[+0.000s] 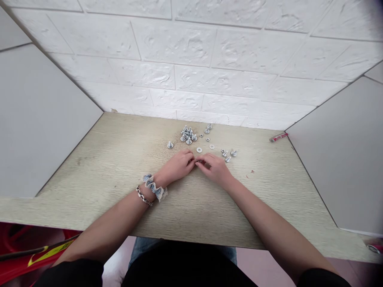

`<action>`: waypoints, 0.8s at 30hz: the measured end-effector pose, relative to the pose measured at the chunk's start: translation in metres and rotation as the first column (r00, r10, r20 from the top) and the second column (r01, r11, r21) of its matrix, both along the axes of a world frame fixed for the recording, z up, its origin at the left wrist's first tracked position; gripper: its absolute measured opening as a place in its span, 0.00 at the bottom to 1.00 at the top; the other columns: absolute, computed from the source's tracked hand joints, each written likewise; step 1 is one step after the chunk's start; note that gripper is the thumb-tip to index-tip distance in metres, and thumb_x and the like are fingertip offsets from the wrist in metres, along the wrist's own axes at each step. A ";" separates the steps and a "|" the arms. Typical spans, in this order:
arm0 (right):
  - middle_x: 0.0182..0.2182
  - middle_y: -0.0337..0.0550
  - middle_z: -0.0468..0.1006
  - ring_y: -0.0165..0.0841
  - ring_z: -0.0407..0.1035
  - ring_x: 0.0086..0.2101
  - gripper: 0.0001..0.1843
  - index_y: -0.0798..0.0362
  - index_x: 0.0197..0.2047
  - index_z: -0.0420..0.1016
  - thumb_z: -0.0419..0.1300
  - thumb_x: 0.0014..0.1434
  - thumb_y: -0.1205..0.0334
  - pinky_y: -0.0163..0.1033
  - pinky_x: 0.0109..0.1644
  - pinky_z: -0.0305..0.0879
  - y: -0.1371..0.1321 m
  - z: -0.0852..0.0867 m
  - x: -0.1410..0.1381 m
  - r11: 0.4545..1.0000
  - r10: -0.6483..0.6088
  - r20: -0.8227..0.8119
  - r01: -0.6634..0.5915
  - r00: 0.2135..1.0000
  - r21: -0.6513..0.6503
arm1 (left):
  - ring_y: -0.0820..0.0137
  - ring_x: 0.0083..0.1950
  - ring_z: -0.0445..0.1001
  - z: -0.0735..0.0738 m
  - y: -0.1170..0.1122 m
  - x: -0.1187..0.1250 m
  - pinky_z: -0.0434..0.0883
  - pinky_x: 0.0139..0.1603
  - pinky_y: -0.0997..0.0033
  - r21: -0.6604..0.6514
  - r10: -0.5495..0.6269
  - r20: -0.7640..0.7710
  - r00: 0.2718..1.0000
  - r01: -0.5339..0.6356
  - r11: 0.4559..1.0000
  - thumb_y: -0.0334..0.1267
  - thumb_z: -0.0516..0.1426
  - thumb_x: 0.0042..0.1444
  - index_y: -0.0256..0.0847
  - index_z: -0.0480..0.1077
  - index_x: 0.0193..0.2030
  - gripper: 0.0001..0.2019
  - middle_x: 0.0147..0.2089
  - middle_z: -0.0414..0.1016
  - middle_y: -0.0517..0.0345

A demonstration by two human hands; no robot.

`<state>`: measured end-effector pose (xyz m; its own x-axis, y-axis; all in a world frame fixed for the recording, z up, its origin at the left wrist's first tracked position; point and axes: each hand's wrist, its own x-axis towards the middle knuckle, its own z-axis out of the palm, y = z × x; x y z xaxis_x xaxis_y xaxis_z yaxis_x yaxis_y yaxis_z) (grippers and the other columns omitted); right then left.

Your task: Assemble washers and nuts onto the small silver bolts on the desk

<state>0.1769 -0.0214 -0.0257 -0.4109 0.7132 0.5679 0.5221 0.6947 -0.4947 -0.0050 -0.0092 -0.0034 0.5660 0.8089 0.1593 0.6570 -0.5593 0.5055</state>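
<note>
My left hand (180, 164) and my right hand (214, 168) meet fingertip to fingertip just above the table. Both are closed in a pinch around a small metal fastener (198, 161), mostly hidden by the fingers. Just beyond them lie two flat washers (199, 150) and two loose nuts (208, 140). A heap of bolts with washers (188, 134) stands behind my left hand, with a single bolt (170, 145) to its left. Several bolts (228, 159) and a nut (223, 151) lie right of my right hand. Two more bolts (207, 130) are near the wall.
The wooden tabletop (119, 159) is bounded by a white brick wall (191, 48) and grey side panels (44, 119). A red cylindrical object (279, 137) lies by the right panel. Below the table at left is a red object (30, 255) with a yellow label.
</note>
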 end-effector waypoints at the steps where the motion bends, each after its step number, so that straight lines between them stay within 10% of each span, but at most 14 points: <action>1: 0.32 0.43 0.79 0.32 0.73 0.31 0.07 0.52 0.39 0.76 0.56 0.62 0.63 0.38 0.38 0.71 0.000 0.000 0.000 1.000 0.000 0.009 0.000 1.000 -0.006 | 0.66 0.42 0.71 0.000 0.000 -0.001 0.70 0.47 0.64 0.006 0.015 -0.003 1.000 -0.015 1.000 0.35 0.50 0.63 0.37 0.70 0.33 0.11 0.39 0.72 0.51; 24: 0.30 0.43 0.77 0.31 0.70 0.30 0.07 0.53 0.38 0.76 0.57 0.62 0.64 0.37 0.37 0.68 0.000 -0.001 0.001 1.000 0.027 0.092 -0.028 0.995 0.012 | 0.63 0.48 0.69 -0.004 0.002 -0.002 0.68 0.55 0.57 0.024 0.075 0.010 0.997 -0.075 0.997 0.36 0.51 0.63 0.38 0.71 0.33 0.11 0.44 0.70 0.50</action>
